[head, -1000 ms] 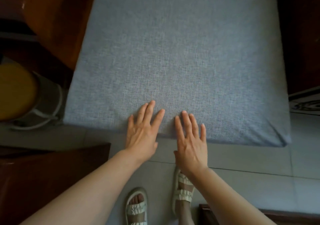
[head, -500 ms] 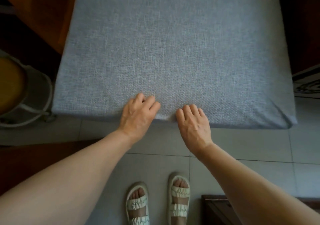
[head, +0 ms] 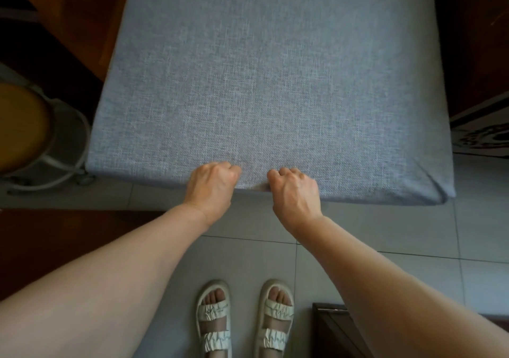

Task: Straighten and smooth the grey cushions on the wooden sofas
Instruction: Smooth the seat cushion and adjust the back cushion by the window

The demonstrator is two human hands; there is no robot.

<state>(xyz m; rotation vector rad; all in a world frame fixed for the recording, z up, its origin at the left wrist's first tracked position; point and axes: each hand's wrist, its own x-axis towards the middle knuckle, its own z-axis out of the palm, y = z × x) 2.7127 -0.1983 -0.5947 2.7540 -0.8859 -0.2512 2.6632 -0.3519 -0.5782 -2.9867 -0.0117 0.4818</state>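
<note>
Item: grey cushion (head: 264, 87), one, lying flat on its seat and filling the middle and top of my view; coarse woven fabric, rectangular, corners rounded, a piped seam showing at the near right corner. Its near edge overhangs the tiled floor (head: 413, 236). My left hand (head: 210, 185) and right hand (head: 296, 189) sit side by side at the centre of that near edge, a small gap between them, fingers curled shut and clamped on the cushion's front lip, a small pucker of cloth at the right thumb. Left of the cushion: reddish wooden frame (head: 82, 21), then a round stool (head: 24, 129) with a yellow seat and pale metal ring, just beside the near left corner. Right: dark wood, close against the cushion's side. Below: open grey tiles, my two feet in pale strapped sandals (head: 243, 322), dark furniture at both lower corners.
</note>
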